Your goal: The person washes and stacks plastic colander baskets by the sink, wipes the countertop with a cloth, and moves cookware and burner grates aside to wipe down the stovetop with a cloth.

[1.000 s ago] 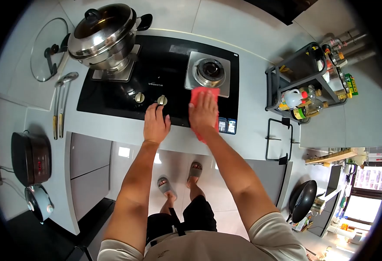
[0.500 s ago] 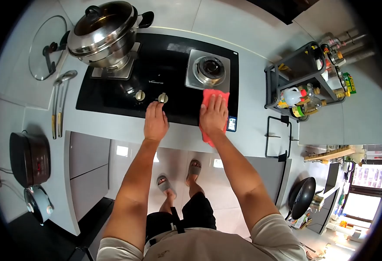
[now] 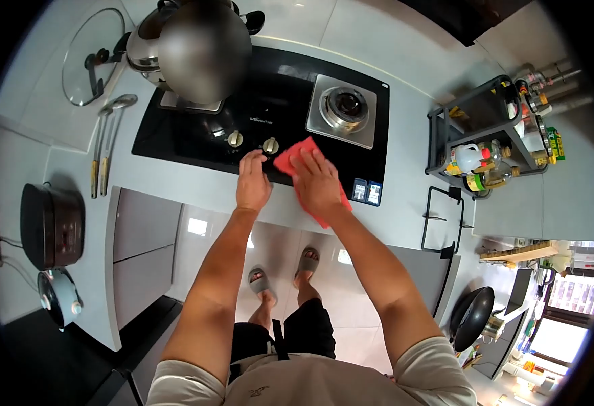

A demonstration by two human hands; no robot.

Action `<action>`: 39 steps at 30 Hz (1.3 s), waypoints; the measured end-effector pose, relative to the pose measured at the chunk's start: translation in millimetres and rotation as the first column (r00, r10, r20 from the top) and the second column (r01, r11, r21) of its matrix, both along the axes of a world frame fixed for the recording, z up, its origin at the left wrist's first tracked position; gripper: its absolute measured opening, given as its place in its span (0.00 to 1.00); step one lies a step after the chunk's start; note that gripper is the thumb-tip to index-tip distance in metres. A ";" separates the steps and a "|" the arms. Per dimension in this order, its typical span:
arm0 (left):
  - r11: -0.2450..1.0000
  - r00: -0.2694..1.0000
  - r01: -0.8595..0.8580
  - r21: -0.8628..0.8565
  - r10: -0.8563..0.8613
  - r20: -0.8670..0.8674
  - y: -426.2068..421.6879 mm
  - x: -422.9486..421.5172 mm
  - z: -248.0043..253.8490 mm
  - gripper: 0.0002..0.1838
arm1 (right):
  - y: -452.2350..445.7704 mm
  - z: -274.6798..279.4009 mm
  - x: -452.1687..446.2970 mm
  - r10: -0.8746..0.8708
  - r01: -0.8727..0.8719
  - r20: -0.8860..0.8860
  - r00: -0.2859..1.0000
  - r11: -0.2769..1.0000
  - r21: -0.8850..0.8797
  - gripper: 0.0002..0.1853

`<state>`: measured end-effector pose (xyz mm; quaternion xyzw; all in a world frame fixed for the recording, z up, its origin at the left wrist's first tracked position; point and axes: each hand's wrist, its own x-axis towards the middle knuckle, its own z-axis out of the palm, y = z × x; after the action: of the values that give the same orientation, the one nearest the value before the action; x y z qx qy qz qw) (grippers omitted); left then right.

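Note:
My right hand presses down on a red cloth at the front edge of the black gas stove, its fingers over the cloth and part of the cloth on the counter. Just left of it, my left hand rests at the stove's front edge with slightly bent fingers and holds nothing. Its fingertips are below a silver knob; a second knob is farther left. The right burner is uncovered. A steel pot stands at the left burner, largely hidden by a blurred grey round shape.
Two long-handled utensils and a glass lid are at the left. Below them stand a dark appliance and a light blue one. On the right are a bottle rack, a black metal frame and a wok.
My right hand and the red cloth have moved left along the stove's front edge, closer to my left hand. The view has shifted, and a blurred round shape now covers part of the pot.

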<state>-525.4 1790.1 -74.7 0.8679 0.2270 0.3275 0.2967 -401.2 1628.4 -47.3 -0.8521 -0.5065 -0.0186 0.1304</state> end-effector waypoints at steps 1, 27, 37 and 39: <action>1.000 1.000 -0.003 -0.015 0.004 0.003 -1.0 0.5 0.5 0.26 | 11.4 -2.8 4.9 -0.053 0.052 0.017 0.998 0.998 0.026 0.25; 0.996 0.997 -0.028 -0.081 0.033 0.067 5.0 0.3 -2.4 0.31 | -0.9 -11.0 -10.9 0.158 -0.161 0.063 0.986 0.986 0.053 0.24; 0.998 0.999 -0.006 -0.056 0.009 0.050 4.6 -1.0 0.9 0.33 | 19.2 -17.1 -8.5 0.139 -0.124 0.194 0.971 0.989 -0.084 0.25; 0.997 0.998 -0.015 -0.070 0.020 0.066 5.0 -1.3 -0.3 0.33 | -13.3 -9.7 -26.0 0.132 -0.135 0.052 0.990 0.989 0.058 0.26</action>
<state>-526.8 1795.1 -75.0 0.8437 0.2357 0.3506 0.3311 -427.2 1615.1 -57.1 -0.8111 -0.5647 -0.0458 0.1451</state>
